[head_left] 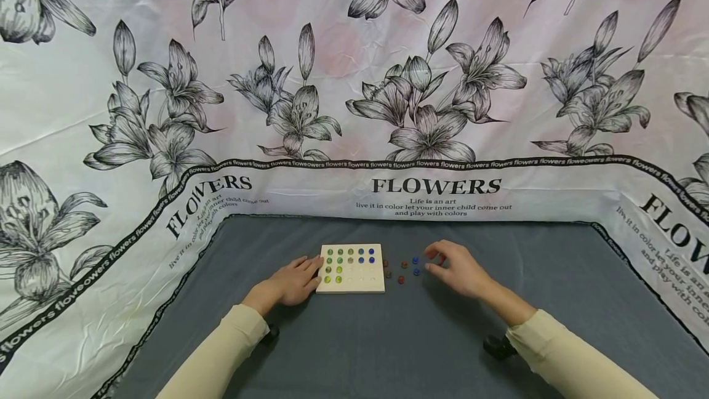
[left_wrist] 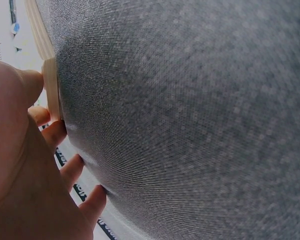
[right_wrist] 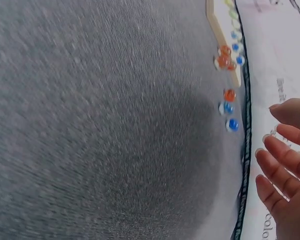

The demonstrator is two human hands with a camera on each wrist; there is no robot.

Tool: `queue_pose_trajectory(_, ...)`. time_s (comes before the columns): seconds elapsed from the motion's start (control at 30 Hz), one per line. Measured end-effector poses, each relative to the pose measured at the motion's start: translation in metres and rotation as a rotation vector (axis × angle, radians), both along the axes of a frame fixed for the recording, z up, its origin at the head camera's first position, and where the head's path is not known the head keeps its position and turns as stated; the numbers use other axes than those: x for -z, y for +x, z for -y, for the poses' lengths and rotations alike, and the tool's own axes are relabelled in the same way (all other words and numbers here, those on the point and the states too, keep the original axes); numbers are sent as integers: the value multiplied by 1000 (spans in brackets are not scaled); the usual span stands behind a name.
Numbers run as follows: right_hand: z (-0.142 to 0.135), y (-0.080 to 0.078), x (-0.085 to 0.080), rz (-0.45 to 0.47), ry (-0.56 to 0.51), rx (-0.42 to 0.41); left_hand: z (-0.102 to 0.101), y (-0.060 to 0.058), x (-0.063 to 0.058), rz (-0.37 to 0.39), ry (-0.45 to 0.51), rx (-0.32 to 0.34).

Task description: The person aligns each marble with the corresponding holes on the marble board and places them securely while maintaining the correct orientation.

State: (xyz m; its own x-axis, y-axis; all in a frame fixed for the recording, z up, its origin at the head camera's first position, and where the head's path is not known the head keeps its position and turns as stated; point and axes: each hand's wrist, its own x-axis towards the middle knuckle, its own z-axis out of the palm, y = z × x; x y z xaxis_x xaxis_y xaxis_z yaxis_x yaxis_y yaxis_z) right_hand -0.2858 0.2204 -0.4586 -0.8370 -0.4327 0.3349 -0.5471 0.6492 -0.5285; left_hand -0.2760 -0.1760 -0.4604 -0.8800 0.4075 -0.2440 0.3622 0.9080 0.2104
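Observation:
A pale wooden board (head_left: 362, 287) lies on the grey cloth, with green and yellowish glass marbles (head_left: 335, 265) in hollows on its left part. Dark blue marbles (head_left: 366, 256) sit at its upper right; bare hollows show at the lower right. My left hand (head_left: 293, 281) rests at the board's left edge, thumb and fingertips touching it. To the right of the board, several loose red-orange marbles (head_left: 401, 279) and two blue marbles (head_left: 416, 266) lie on the cloth. Just beyond the blue ones hovers my right hand (head_left: 460, 268), fingers loosely bent and holding nothing.
Grey cloth (head_left: 354, 343) covers the table. A white curtain (head_left: 310, 196) with printed flowers and lettering rises behind it and along both sides. Black straps (head_left: 498, 347) show at both wrists, below the cream sleeves (head_left: 559, 350).

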Motion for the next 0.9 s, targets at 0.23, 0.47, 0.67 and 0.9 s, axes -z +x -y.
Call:
queue_pose_trajectory(0.23,-4,-15,6,37,-8,13,0,-1,3,-13,-6,3)
queue_pose_trajectory(0.47,-3,-28,16,130,-26,15,2,-2,7,-29,-1,20)
queue_pose_trajectory(0.67,0,-35,22,181,-54,19,2,-3,7,-26,-7,16)
queue_pose_trajectory(0.9,3,-40,28,198,-51,23,3,-1,7,-34,10,8)
